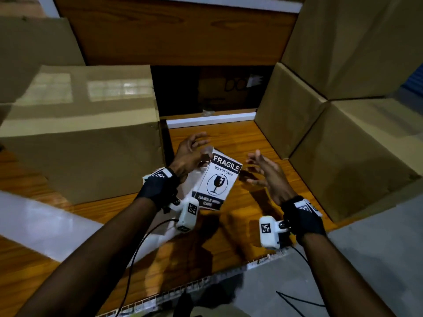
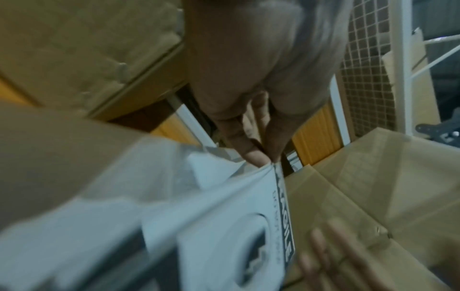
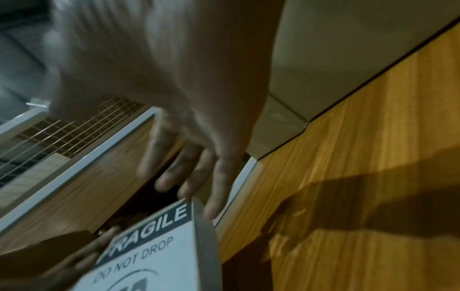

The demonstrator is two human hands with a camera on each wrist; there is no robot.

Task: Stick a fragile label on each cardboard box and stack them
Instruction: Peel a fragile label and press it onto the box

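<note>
The left hand [image 1: 191, 154] pinches the top corner of the fragile label [image 1: 217, 179] between thumb and fingers [image 2: 251, 151]. The right hand [image 1: 266, 172] is just beside the label, with its fingers [image 3: 216, 189] spread and loose. It holds nothing. One fingertip looks very near the label's top edge, but I cannot tell if it touches.

The step looks like getting one label ready to stick. In the left wrist view, a thin sheet seems to be lifting away at the pinched corner, maybe the backing, but it is too blurry to be sure. To do this well, the left hand should keep its pinch small and at the corner, so the sticky side does not fold onto itself. The right hand should take the other edge and pull slowly. Then the label should go flat on a box side, pressed from the middle out, so no bumps stay under it.

The label is a white sheet held tilted above the wooden desk [image 1: 229, 236]. It has a black bar with "FRAGILE", then "DO NOT DROP", a broken glass in a circle, and "HANDLE WITH CARE" at the bottom.

A big cardboard box [image 1: 80, 138] sits to the left. More stacked boxes [image 1: 343, 110] sit to the right. I see no label on them from here.
</note>
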